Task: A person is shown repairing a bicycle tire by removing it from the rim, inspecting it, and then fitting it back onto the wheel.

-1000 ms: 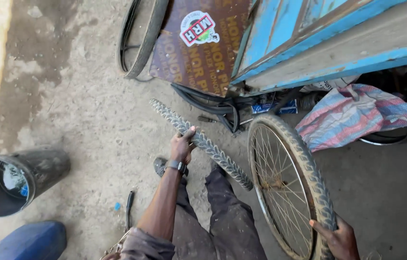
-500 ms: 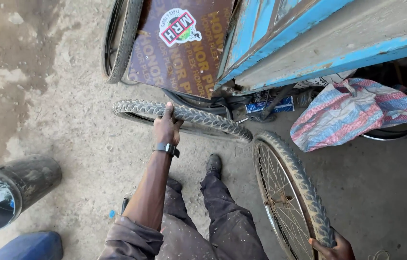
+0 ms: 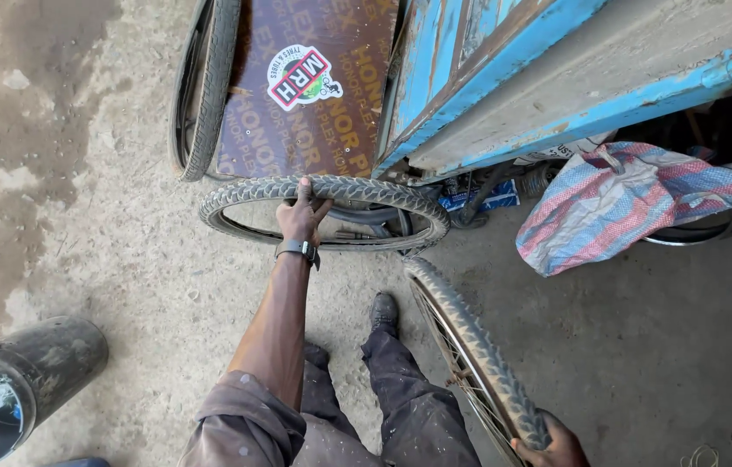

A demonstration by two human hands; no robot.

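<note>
Black knobbly rubber bicycle tyre [image 3: 357,192] hung loose in our left hand [image 3: 300,216], fingers closed over its top, near blue wooden cart [image 3: 504,78]. Right hand [image 3: 552,443] gripped spoked wheel's tyre [image 3: 470,346]. We judged: hold firm, avoid snagging.

black wristwatch [image 3: 298,251], rolled grey sleeve [image 3: 240,424], dk trousers [image 3: 401,406], black shoes [image 3: 383,311].

The right hand [image 3: 556,445] and spoked wheel [image 3: 478,363] run off the bottom edge — the black bucket [image 3: 11,389] too.
</note>
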